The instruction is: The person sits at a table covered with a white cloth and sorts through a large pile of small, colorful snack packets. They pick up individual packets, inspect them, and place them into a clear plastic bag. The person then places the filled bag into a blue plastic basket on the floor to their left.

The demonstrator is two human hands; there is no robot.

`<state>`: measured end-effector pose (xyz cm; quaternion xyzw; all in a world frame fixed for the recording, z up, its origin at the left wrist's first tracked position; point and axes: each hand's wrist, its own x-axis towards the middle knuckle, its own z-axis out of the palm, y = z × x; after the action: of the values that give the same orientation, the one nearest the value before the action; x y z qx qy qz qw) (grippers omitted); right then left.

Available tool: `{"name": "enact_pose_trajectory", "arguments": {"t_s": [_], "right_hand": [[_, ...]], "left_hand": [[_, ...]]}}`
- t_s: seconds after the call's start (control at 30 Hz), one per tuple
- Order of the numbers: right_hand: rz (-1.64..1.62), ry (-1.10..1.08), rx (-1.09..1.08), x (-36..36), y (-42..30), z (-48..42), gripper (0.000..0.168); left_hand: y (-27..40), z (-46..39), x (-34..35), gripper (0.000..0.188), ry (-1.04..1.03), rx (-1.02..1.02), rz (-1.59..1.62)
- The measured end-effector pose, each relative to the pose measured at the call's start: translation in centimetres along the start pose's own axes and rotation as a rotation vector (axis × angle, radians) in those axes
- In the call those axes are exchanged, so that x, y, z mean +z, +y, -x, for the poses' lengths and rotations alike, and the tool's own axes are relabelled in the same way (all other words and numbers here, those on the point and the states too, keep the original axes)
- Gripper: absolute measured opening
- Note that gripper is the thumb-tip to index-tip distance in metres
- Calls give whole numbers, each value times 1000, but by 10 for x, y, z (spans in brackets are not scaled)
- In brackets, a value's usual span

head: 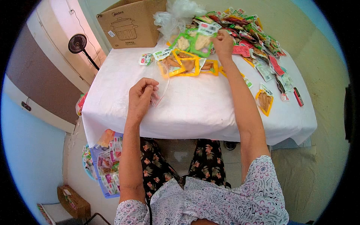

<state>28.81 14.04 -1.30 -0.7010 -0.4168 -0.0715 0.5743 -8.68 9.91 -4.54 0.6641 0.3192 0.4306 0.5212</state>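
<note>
My left hand (143,94) pinches the edge of a clear plastic bag (163,94), which lies over the white tablecloth in front of the yellow-edged packets. My right hand (224,46) reaches to the back of the table, its fingers closed at the right edge of a green-edged food packet (203,43); this packet is slightly blurred. Another green-edged packet (182,43) lies just left of it. Nearer to me, several yellow-edged packets of brown food (188,63) overlap in a row. A small packet (145,59) sits at their left end.
A large heap of food packets (247,31) covers the back right. One yellow-edged packet (264,101) and a red-and-black phone-like object (298,97) lie at right. Behind stand a Midea cardboard box (135,28) and crumpled plastic bags (180,17). A purple basket of packets (97,166) is below left.
</note>
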Motion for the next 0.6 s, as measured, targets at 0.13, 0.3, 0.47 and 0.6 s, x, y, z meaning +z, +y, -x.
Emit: {"name": "enact_pose_trajectory", "arguments": {"t_s": [0.13,0.3,0.47,0.6], "right_hand": [[305,242,35,-32,26,-14,43],[558,543,-567,-52,18,-7,41],[639,-367,-214,-21,-46,41,38],[804,-500,-212,-16,-55,53,44]], "left_hand": [[6,0,6,17,-7,-23,-3],[9,-1,9,17,1,-64,29],[6,3,4,17,-2,-19,26],[5,2,6,17,-2,-13,49]]}}
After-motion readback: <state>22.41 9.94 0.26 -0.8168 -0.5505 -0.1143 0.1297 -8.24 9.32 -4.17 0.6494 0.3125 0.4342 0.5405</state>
